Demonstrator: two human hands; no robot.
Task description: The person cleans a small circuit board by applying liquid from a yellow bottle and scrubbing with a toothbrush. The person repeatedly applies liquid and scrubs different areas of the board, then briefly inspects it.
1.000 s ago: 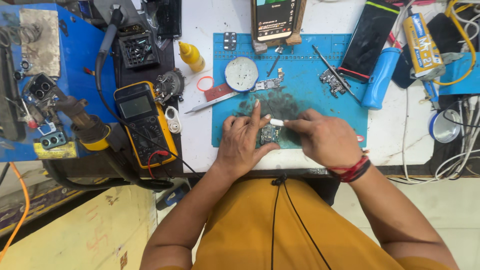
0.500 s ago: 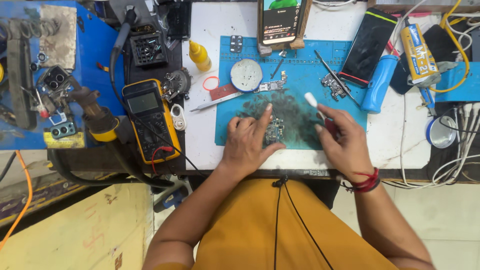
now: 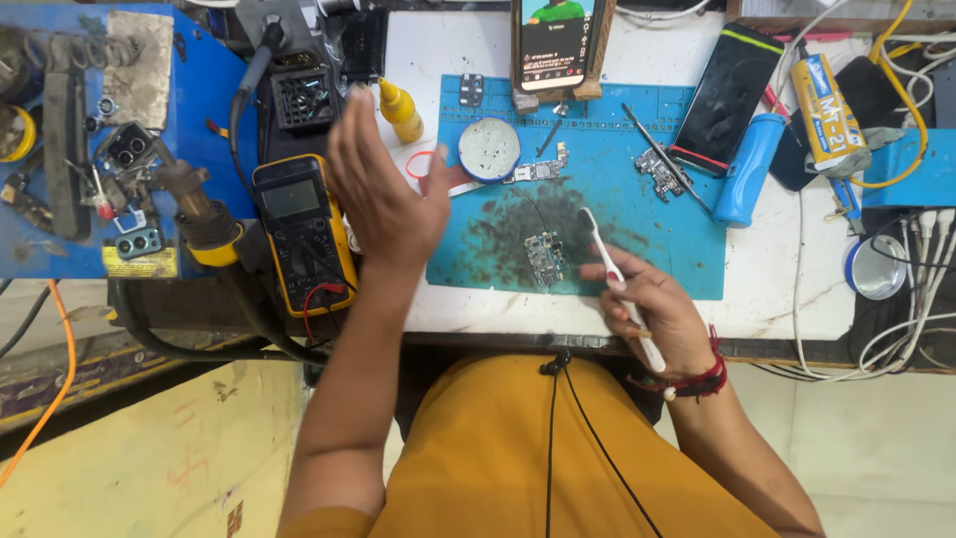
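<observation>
As the head view looks down on the bench, we list: right hand [image 3: 659, 311], fingers closed round a white toothbrush [image 3: 619, 289], its bristle end just beside a small circuit board [image 3: 546, 257] lying on the blue work mat [image 3: 677, 249]. Left hand [image 3: 383, 189], open and flat, holding nothing, raised over the mat's left edge beside a yellow multimeter [image 3: 302, 231]. Upright phone [image 3: 554, 42] at the mat's far edge.

White bench [image 3: 767, 299] w/ blue mat [image 3: 687, 269], yellow multimeter [image 3: 304, 234], yellow glue bottle [image 3: 400, 110], blue tool handle [image 3: 749, 169].
</observation>
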